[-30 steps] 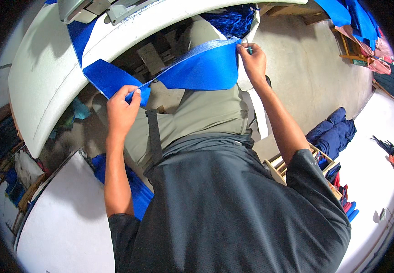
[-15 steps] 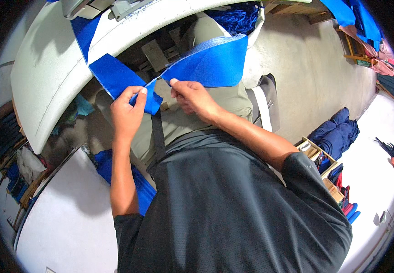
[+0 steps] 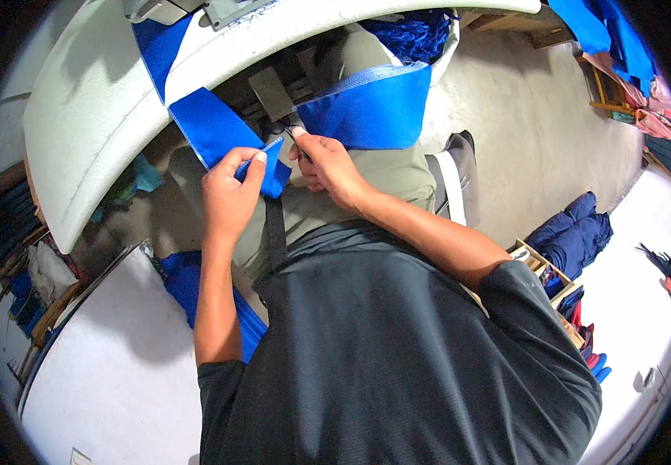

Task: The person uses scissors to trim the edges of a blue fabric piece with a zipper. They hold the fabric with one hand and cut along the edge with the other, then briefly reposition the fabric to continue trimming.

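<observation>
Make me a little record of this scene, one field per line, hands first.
Left hand: pinching the end of a blue strip
Right hand: partly curled near a second blue piece; what it may hold is too small to tell
Strip: runs from the edge of the white table to the left hand
Second piece: draped over a trouser leg
Top edge: grey machine, cut off
Right side: dark blue bundle beside a wooden tray
</observation>
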Action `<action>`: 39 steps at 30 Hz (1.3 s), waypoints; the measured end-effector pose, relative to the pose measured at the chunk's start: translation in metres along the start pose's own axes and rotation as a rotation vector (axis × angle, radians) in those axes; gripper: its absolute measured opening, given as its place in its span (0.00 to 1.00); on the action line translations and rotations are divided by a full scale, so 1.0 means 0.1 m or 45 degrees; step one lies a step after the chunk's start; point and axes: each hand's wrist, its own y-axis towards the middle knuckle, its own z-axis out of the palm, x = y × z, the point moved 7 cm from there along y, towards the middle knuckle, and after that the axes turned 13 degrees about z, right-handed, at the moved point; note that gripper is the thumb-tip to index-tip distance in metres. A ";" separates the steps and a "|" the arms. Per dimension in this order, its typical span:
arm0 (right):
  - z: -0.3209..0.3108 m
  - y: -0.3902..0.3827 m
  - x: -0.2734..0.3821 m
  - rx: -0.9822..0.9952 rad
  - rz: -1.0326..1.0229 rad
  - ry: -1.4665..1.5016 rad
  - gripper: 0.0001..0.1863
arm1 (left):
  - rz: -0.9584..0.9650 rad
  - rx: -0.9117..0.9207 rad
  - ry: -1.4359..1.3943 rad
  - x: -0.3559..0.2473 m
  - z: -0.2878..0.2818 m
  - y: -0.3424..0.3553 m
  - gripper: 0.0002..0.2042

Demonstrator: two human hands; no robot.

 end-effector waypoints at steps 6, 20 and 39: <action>0.11 -0.08 0.10 -0.121 -0.313 -0.372 0.11 | 0.107 0.059 -0.087 -0.14 0.08 0.04 0.09; -1.75 -0.96 1.38 -0.804 -0.726 0.003 0.07 | -0.115 0.061 0.009 0.25 -0.24 -0.04 0.10; -1.11 -0.85 1.00 -0.609 -0.965 -0.039 0.17 | 0.003 -0.019 0.067 0.17 -0.06 0.13 0.10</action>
